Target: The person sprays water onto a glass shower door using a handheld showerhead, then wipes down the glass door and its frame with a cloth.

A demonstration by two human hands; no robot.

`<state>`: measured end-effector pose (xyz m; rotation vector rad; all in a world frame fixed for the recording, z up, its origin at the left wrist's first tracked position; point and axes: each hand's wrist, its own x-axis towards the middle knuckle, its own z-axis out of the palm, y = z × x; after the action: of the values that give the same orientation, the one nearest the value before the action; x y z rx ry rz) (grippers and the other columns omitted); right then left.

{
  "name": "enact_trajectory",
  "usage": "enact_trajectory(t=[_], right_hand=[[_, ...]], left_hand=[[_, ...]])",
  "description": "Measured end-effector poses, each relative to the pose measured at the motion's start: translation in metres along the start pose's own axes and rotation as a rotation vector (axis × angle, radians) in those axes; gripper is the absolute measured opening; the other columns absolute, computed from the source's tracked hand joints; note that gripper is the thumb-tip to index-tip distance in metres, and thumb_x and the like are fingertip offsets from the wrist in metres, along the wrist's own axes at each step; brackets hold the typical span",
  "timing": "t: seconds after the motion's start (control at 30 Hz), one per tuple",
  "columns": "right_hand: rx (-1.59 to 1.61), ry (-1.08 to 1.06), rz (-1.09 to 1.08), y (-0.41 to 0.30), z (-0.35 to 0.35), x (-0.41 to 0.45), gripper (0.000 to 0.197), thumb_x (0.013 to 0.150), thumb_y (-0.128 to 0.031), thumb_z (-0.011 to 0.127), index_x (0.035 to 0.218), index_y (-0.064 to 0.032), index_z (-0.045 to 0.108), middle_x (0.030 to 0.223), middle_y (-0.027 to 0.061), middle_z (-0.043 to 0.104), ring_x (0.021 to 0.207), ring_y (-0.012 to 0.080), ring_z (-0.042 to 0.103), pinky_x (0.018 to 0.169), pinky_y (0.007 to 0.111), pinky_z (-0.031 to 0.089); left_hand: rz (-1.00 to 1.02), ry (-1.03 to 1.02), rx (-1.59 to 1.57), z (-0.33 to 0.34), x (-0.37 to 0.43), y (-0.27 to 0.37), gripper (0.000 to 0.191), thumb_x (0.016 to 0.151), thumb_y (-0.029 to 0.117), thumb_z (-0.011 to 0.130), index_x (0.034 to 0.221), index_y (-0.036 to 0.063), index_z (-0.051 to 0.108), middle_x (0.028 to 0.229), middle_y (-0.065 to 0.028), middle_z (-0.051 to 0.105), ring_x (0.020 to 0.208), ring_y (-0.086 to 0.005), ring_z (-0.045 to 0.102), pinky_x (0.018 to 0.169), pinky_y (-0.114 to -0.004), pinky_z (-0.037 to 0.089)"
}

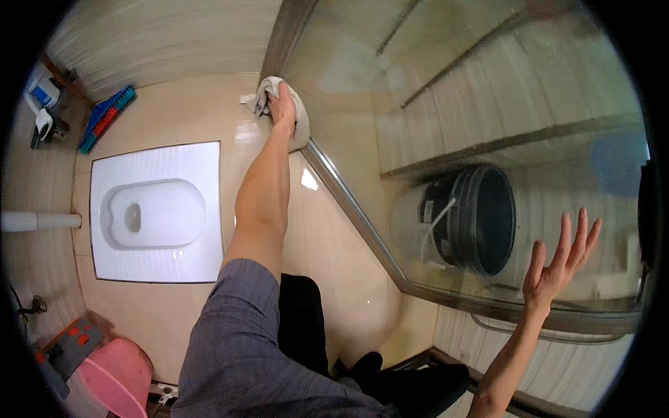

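My left hand (pixel 282 107) grips a crumpled pale grey cloth (pixel 302 125). The cloth lies against the lower metal frame (pixel 334 180) of a glass shower enclosure, near the corner by the wall. On the right, my right hand (pixel 554 269) is raised with its fingers spread and nothing in it. It overlaps the glass panel (pixel 569 204); whether it touches the glass, I cannot tell. Behind the glass, a black bucket (pixel 494 219) with a pale handle appears in the shower area.
A white squat toilet (pixel 157 261) is set into the tiled floor (pixel 339 251) at left. Beyond it lean a blue and red brush head (pixel 107 120) and bottles (pixel 44 94). A white pipe (pixel 42 221) meets the wall. At lower left stands a pink bucket (pixel 123 373).
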<state>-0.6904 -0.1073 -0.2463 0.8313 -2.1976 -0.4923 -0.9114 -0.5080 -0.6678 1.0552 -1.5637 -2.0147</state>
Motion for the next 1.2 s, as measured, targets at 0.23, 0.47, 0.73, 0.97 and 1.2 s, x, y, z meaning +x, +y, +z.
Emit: enact_trajectory(t=[0.23,0.47,0.73,0.97,1.2], right_hand=[[0.078,-0.022,0.030,0.004,-0.011,-0.003,0.046,0.094,-0.033,0.062,0.136,-0.0136,0.059,0.149,0.0113,0.047,0.146,0.0365,0.030,0.118,0.054,0.021],[0.340,0.029,0.056,-0.002,-0.002,-0.035,0.047,0.083,-0.025,0.073,0.126,-0.0080,0.064,0.138,0.0162,0.054,0.130,0.0368,0.048,0.111,0.050,0.035],[0.574,-0.130,0.239,-0.028,-0.015,-0.162,0.042,0.077,-0.016,0.076,0.117,-0.0063,0.064,0.129,0.0152,0.058,0.115,0.0369,0.056,0.100,0.047,0.046],[0.581,-0.403,0.466,-0.054,-0.063,-0.269,0.052,0.079,-0.021,0.076,0.127,-0.0115,0.058,0.138,0.0156,0.049,0.126,0.0373,0.048,0.105,0.050,0.039],[0.591,-0.010,0.418,-0.031,-0.081,-0.250,0.068,0.074,-0.030,0.081,0.136,-0.0224,0.056,0.142,0.0159,0.046,0.129,0.0403,0.047,0.102,0.052,0.042]], left_hand=[[-0.378,-0.045,-0.183,0.039,-0.106,-0.065,0.087,0.096,0.062,0.039,0.152,-0.0023,0.028,0.154,-0.0244,0.036,0.142,-0.0396,0.033,0.117,-0.042,0.026],[-0.634,-0.130,-0.224,0.069,-0.290,-0.099,0.090,0.095,0.069,0.035,0.157,0.0056,0.016,0.158,-0.0176,0.030,0.141,-0.0349,0.036,0.116,-0.044,0.029],[-1.026,-0.439,-0.431,0.062,-0.455,-0.118,0.089,0.093,0.076,0.026,0.155,0.0114,0.025,0.158,-0.0110,0.031,0.139,-0.0352,0.038,0.115,-0.055,0.029],[-1.229,-0.692,-0.458,0.050,-0.566,0.003,0.085,0.095,0.075,0.017,0.149,0.0119,0.035,0.148,-0.0119,0.044,0.135,-0.0348,0.042,0.116,-0.054,0.027],[-0.929,-1.495,-0.216,0.048,-0.604,0.130,0.062,0.100,0.065,0.035,0.125,0.0122,0.057,0.123,-0.0085,0.062,0.116,-0.0258,0.058,0.101,-0.045,0.046]])
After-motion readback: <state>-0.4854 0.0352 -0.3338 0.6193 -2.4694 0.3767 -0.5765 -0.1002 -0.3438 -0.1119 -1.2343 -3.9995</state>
